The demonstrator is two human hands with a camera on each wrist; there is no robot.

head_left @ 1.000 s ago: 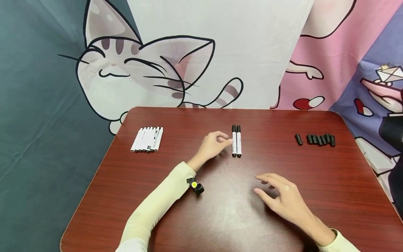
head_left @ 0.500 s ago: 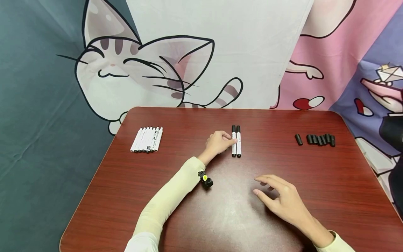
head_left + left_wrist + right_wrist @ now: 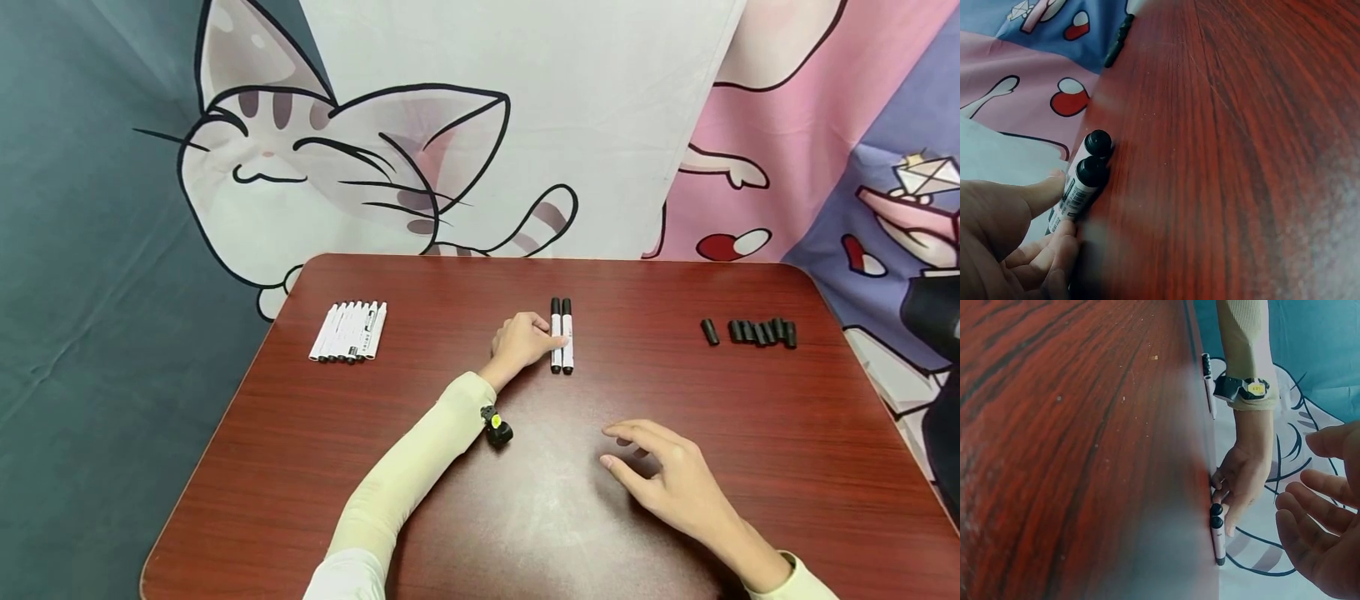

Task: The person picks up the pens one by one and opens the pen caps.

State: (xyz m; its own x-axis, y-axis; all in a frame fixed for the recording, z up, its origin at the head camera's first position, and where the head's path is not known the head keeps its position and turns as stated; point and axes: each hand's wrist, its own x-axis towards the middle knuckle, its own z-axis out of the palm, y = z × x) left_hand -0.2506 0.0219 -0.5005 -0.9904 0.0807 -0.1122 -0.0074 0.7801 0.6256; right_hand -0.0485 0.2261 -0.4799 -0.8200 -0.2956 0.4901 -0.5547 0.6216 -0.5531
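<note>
Two white markers with black caps lie side by side at the back middle of the table. My left hand [image 3: 519, 340] is at the left marker [image 3: 556, 357], its thumb crossing over the top toward the right marker [image 3: 567, 357]. Seen from the left wrist, thumb and curled fingers pinch the nearer marker [image 3: 1079, 192], while the other marker [image 3: 1098, 142] lies just behind. Part of the barrel is hidden under the fingers. My right hand [image 3: 672, 475] hovers over the front right of the table, fingers relaxed and holding nothing.
A row of several white capless markers [image 3: 349, 332] lies at the back left. Several black caps [image 3: 761, 332] stand in a group at the back right, with a single cap [image 3: 709, 332] just left of them. Behind the table [image 3: 262, 483] hangs a printed cloth.
My left hand has moved right, its thumb reaching over the left marker to the right one. The right hand has barely shifted; the markers and caps lie as before.
</note>
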